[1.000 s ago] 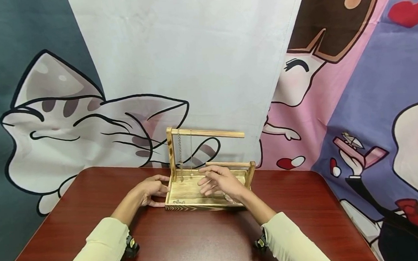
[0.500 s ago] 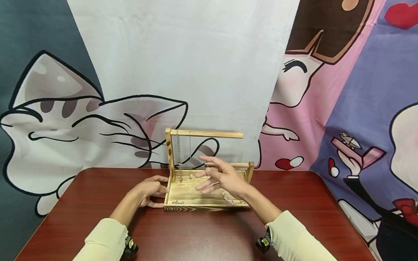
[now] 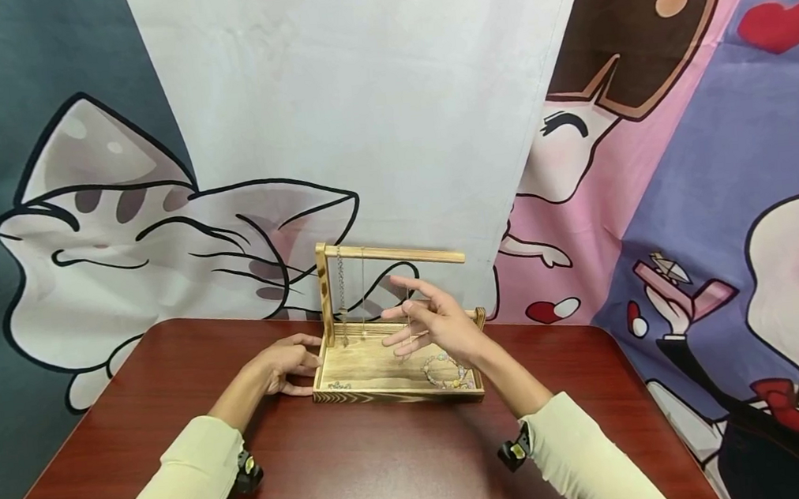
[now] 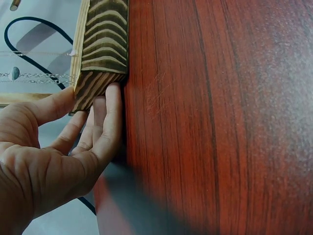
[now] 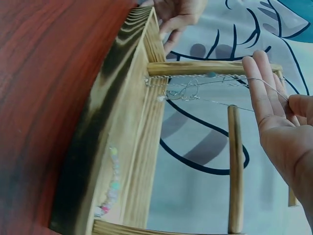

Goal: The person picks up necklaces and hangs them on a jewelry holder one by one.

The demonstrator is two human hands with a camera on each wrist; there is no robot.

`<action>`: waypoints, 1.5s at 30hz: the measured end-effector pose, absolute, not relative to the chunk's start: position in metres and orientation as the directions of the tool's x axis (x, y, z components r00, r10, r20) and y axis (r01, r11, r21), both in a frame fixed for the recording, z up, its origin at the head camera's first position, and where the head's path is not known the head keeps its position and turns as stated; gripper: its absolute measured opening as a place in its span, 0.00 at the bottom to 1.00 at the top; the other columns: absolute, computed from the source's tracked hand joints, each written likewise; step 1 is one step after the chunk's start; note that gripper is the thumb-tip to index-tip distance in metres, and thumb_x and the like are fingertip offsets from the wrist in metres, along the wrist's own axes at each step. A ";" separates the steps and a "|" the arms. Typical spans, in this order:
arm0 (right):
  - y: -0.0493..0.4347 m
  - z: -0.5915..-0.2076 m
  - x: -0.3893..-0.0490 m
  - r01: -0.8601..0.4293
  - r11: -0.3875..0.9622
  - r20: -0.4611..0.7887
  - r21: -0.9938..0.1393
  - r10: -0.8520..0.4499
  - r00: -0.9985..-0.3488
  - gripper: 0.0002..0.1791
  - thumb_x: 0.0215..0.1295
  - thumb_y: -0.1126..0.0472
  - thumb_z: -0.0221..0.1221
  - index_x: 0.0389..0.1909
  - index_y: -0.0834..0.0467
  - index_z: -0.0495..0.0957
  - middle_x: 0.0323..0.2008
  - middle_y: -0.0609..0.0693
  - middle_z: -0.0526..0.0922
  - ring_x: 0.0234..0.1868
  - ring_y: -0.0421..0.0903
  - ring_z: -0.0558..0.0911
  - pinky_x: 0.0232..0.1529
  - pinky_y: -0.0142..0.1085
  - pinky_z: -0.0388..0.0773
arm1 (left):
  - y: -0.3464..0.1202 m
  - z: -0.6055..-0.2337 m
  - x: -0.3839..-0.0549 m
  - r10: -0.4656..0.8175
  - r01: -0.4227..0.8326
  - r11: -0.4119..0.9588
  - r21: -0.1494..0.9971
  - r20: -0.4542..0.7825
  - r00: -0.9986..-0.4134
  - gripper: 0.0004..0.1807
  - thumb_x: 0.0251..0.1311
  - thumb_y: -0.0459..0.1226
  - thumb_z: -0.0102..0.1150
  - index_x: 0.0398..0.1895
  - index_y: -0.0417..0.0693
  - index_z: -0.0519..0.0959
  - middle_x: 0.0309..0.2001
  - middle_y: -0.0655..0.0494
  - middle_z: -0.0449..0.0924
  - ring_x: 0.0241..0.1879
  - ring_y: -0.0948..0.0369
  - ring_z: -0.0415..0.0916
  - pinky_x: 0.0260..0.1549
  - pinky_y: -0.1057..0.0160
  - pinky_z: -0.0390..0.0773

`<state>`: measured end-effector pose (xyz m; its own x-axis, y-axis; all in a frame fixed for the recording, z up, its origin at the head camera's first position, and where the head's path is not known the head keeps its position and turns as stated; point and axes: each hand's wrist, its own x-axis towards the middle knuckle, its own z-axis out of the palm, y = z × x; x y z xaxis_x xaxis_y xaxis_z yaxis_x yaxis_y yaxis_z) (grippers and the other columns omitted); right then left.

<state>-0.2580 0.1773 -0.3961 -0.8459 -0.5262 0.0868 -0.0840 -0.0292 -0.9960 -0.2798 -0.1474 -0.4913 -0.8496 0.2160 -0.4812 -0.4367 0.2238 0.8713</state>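
My left hand (image 3: 287,366) grips the left end of a wooden jewelry stand (image 3: 398,397), thumb at the upper edge and fingers against its end in the left wrist view. Over the tray, my right hand (image 3: 443,326) holds a thin chain necklace (image 5: 266,83) between thumb and fingers, the other fingers stretched out. The chain runs across the fingers, and loops of it hang down. A chunkier chain (image 3: 342,286) and a fine necklace (image 3: 364,284) hang from the upper bar (image 3: 407,253), near the post. A beaded bracelet (image 5: 115,185) lies in the tray's right front part.
Small silvery jewelry (image 3: 340,385) lies in the tray's left front corner. A shorter lower bar (image 5: 235,166) stands on the right, mostly behind my right hand in the head view. The stand sits on a red-brown table (image 3: 383,473) before a cartoon-printed cloth (image 3: 387,108).
My right hand has risen and moved slightly right with the necklace, uncovering the bracelet. My left hand stays on the stand's left end.
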 end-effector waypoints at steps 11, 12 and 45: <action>0.186 -0.374 -0.260 -0.173 -0.052 0.175 -0.984 -0.517 -0.838 0.31 0.93 0.66 0.43 0.91 0.53 0.58 0.66 0.73 0.85 0.47 0.56 0.97 0.51 0.61 0.94 | -0.147 -0.490 -0.279 0.216 -0.433 0.229 0.872 -0.479 -0.851 0.34 0.77 0.28 0.59 0.83 0.41 0.64 0.54 0.42 0.87 0.53 0.54 0.85 0.45 0.50 0.94; 0.187 -0.373 -0.260 -0.180 -0.057 0.183 -0.982 -0.514 -0.838 0.31 0.93 0.66 0.43 0.91 0.53 0.58 0.67 0.73 0.85 0.47 0.55 0.97 0.51 0.62 0.93 | -0.147 -0.490 -0.279 0.215 -0.434 0.228 0.871 -0.480 -0.851 0.33 0.77 0.28 0.59 0.82 0.41 0.64 0.54 0.43 0.87 0.53 0.54 0.86 0.45 0.50 0.94; 0.221 -0.334 -0.284 -0.288 -0.028 0.280 -0.957 -0.336 -0.899 0.31 0.94 0.61 0.45 0.92 0.48 0.56 0.69 0.78 0.80 0.41 0.49 0.97 0.45 0.57 0.95 | -0.148 -0.490 -0.280 0.221 -0.430 0.227 0.874 -0.476 -0.851 0.34 0.77 0.28 0.58 0.83 0.41 0.63 0.60 0.40 0.84 0.57 0.52 0.85 0.47 0.50 0.93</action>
